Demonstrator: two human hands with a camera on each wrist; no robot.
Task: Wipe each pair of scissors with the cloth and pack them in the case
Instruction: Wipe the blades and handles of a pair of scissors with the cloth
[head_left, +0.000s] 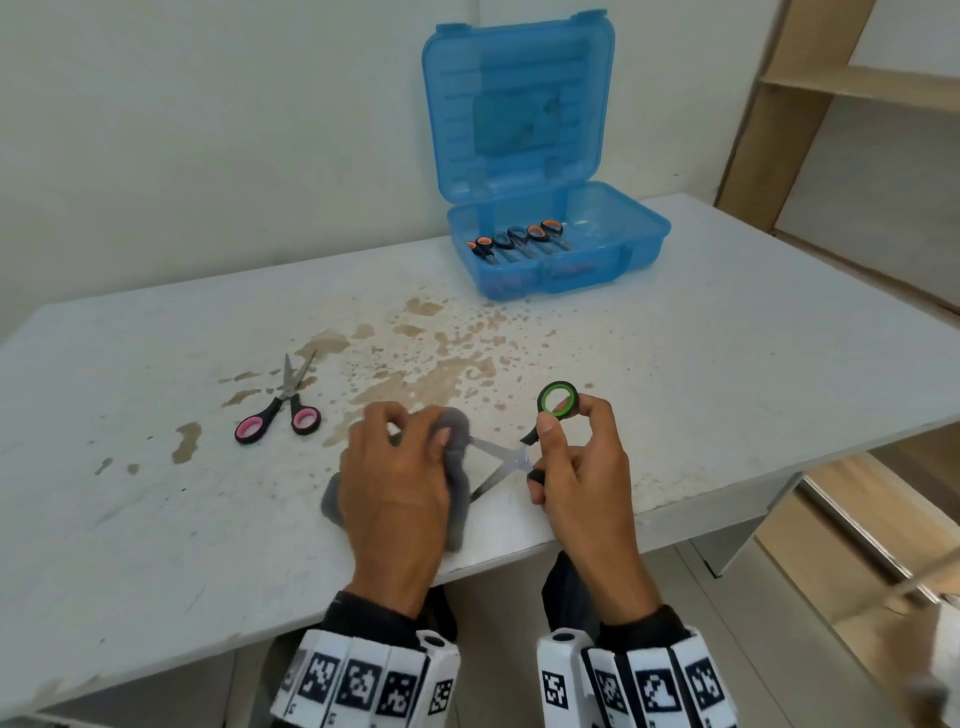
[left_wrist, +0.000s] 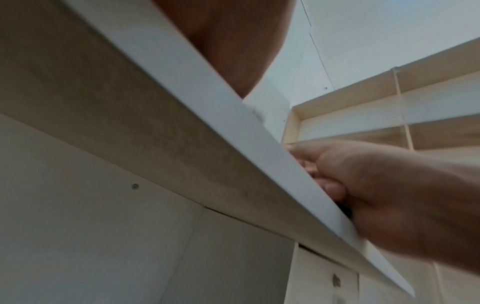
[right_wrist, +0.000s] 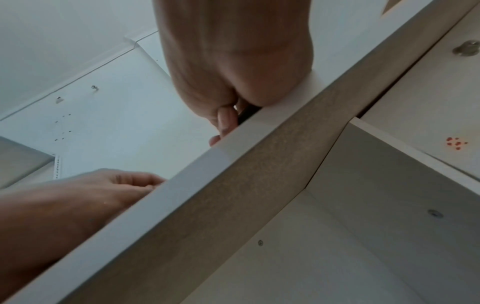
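My right hand (head_left: 561, 452) grips the handles of green-ringed scissors (head_left: 557, 400), their blades (head_left: 498, 462) spread open and pointing left. My left hand (head_left: 410, 441) holds a grey cloth (head_left: 457, 467) bunched around one blade tip near the table's front edge. A pink-handled pair of scissors (head_left: 280, 410) lies open on the table to the left. At the back stands the open blue case (head_left: 566, 249) with several black-and-orange scissors (head_left: 519, 239) laid side by side inside. Both wrist views look up from under the table edge (left_wrist: 233, 131) and show only the hands' undersides.
The white table (head_left: 727, 353) carries brown stains (head_left: 431, 364) across its middle. A wooden shelf unit (head_left: 857, 104) stands at the right, beyond the table's right edge. The wall rises just behind the case's upright lid (head_left: 519, 104).
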